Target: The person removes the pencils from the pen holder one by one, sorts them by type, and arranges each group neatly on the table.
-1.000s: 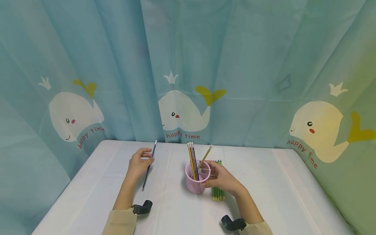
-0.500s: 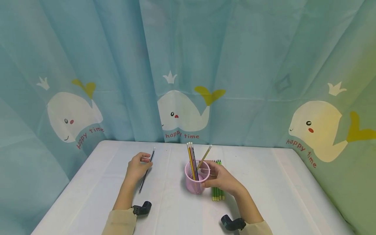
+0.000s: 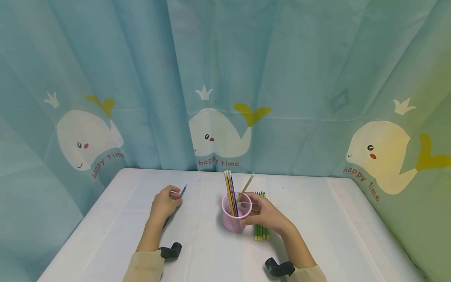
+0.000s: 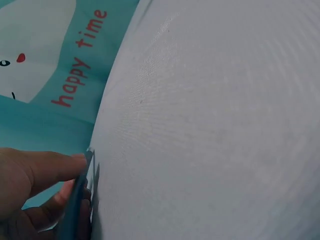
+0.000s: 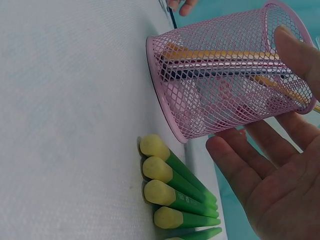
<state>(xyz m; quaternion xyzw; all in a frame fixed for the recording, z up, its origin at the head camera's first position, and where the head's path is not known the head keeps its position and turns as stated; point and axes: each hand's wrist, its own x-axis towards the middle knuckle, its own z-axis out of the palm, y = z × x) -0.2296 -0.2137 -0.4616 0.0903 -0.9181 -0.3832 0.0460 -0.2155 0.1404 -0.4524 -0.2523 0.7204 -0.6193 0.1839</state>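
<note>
At the left of the table, my left hand [image 3: 165, 201] pinches a dark pencil [image 3: 184, 190] between thumb and fingers. The pencil slants with its white-tipped end away from me; in the left wrist view the dark pencil [image 4: 75, 207] runs close above the white cloth. My right hand [image 3: 269, 215] holds the side of a pink mesh pen cup [image 3: 232, 225], thumb near its rim and fingers behind. Several pencils [image 3: 230, 190] stand in the cup, a tan one leaning right. The cup's mesh wall [image 5: 220, 100] shows them inside.
Several green pencils [image 3: 260, 233] with yellow ends lie side by side just right of the cup, partly under my right hand. A white cloth [image 3: 208, 258] covers the table. Behind its far edge hangs a blue-green curtain [image 3: 299, 149] printed with whales.
The dark pencil has come down toward the table and lies flatter, its far end nearer me. My left hand has shifted slightly left and toward me. My right hand and the cup stay put.
</note>
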